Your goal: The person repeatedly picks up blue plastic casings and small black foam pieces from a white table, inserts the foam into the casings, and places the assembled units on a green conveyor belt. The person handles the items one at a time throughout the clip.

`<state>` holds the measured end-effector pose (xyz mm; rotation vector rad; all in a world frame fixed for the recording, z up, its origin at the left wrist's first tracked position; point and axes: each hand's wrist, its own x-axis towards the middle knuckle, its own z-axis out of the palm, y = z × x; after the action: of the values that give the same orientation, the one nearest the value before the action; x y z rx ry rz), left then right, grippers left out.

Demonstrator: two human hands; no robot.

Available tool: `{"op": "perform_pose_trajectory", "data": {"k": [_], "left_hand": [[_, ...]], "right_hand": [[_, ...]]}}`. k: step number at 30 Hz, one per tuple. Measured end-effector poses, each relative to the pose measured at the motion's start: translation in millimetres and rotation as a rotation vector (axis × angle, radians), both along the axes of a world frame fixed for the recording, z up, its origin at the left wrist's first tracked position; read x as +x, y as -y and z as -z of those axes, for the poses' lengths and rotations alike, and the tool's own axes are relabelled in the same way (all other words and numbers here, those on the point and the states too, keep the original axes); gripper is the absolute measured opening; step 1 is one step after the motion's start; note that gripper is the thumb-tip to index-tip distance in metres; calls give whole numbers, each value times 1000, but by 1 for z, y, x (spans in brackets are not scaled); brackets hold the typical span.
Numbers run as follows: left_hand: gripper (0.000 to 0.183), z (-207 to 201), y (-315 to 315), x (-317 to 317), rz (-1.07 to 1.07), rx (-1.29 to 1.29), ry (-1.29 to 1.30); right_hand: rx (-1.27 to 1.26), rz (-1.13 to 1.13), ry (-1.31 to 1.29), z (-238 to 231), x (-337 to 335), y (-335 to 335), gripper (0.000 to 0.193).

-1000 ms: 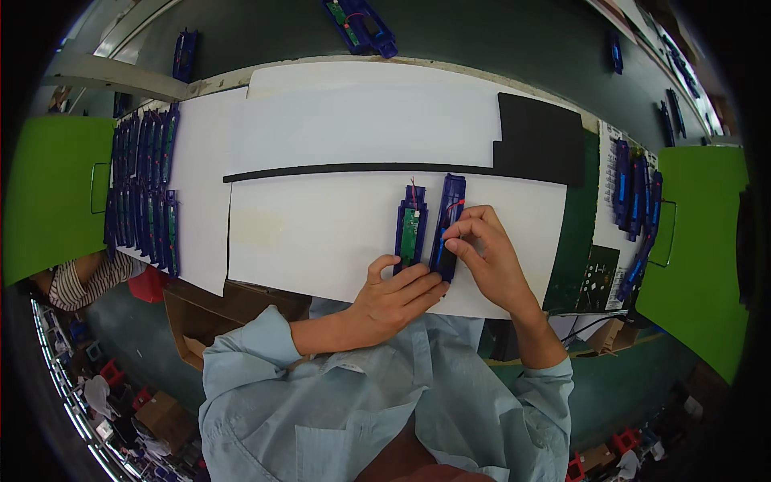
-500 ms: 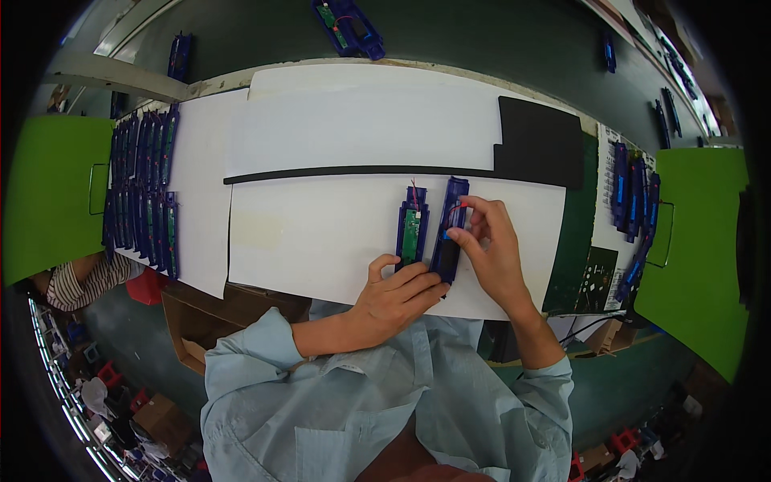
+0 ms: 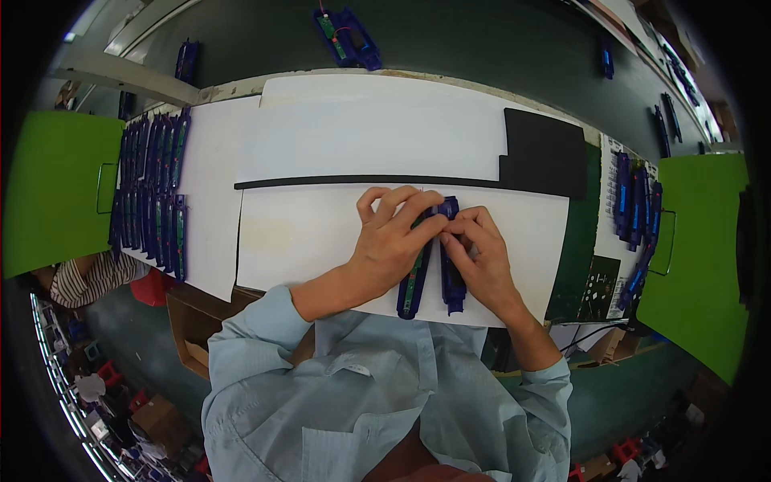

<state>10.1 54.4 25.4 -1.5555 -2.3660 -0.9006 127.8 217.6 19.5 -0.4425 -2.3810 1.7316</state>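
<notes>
Two blue plastic housings lie side by side, lengthwise, on the white sheet before me. The left housing (image 3: 410, 293) carries a green circuit board, and its upper part is covered by my left hand (image 3: 393, 237). The right housing (image 3: 454, 281) has a dark inside and lies partly under my right hand (image 3: 486, 261). At the upper ends of the housings my fingertips meet, thumb and forefinger closed on each hand. Whatever is pinched there is too small and too hidden to make out.
Rows of blue housings with boards (image 3: 152, 193) fill the left side; several more housings (image 3: 634, 201) lie at the right. A black strip (image 3: 361, 181) and black panel (image 3: 546, 153) border the white work sheet. Beyond, an open housing (image 3: 347, 38) rests on a dark green surface.
My left hand has moved up from the housings' lower ends to their upper ends, meeting my right hand. Both housings have shifted toward me; the red wires seen earlier there are now hidden.
</notes>
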Motion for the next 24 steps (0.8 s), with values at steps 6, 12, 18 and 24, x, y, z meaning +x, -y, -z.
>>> {"op": "perform_pose_trajectory", "data": {"k": [6,12,18,24], "left_hand": [[16,15,10,18,-108,49,357],[19,17,16,38,-180,93,530],[35,-7,52,61,-250,-53,347],[36,7,56,76,-204,-78,332]], "right_hand": [[-144,82,-49,13,6,11,9],[-321,40,-24,18,9,13,9],[8,-83,-38,1,8,4,10],[140,-254,-76,-7,5,11,14]]}}
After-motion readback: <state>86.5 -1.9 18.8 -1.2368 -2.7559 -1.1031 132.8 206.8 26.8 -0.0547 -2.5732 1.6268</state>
